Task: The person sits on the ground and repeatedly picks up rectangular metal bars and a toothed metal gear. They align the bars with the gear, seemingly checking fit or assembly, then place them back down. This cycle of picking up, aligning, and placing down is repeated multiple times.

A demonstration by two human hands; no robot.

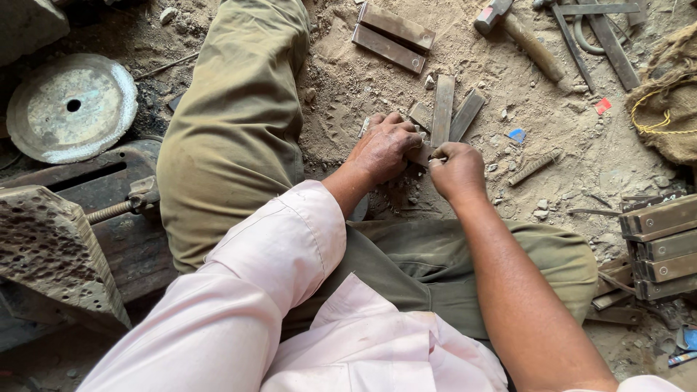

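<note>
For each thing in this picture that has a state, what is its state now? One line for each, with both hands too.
Left hand: pressed flat, palm down, on a small metal piece on the sand.
Right hand: fingers closed around a small thing, too hidden to tell what.
Two flat metal bars: lying in a V, ends near the hands.
Hammer: lying on the sand, untouched.
Round metal disc: lying flat.
Stacked metal bars: piled at the right.

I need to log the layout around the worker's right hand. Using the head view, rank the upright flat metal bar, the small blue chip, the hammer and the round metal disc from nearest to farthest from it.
From the right hand:
1. Flat metal bar, just above the knuckles.
2. Blue chip, on the sand to the right.
3. Hammer, top right.
4. Round metal disc, far left beyond the leg.
</note>
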